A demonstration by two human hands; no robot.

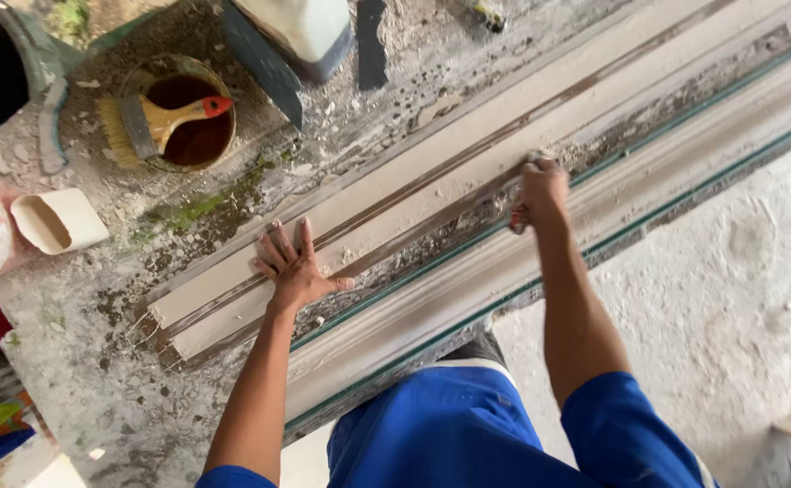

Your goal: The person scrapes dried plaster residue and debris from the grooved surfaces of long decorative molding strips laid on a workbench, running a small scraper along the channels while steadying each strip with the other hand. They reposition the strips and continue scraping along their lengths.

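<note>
Head view showed a long moulding (413, 194) lying on a rough grey slab (79, 361), its long axis running from lower left up to upper right, its near end pointing lower left. A second, wider moulded strip (684, 154) lay just beside it on the person's side, parallel, edged by thin green lines.

Left hand (294, 267) lay flat on the moulding near its lower-left end, fingers spread apart, palm down, gripping nothing. Right hand (540, 192) sat farther up the moulding, fist closed round a small tool (519, 220) with a reddish bit showing under the fingers; what kind of tool it was could not be told.

Beyond the moulding's lower-left end stood a round tin (183, 117) of dark brown liquid, with a brush (156, 122) laid across its rim, bristles left, red-tipped handle pointing right. Left of the tin lay a small cream rectangular cup (59, 221) on its side. Above the moulding, at the top edge, stood a white plastic jug (300, 27); no label could be made out on it.
</note>
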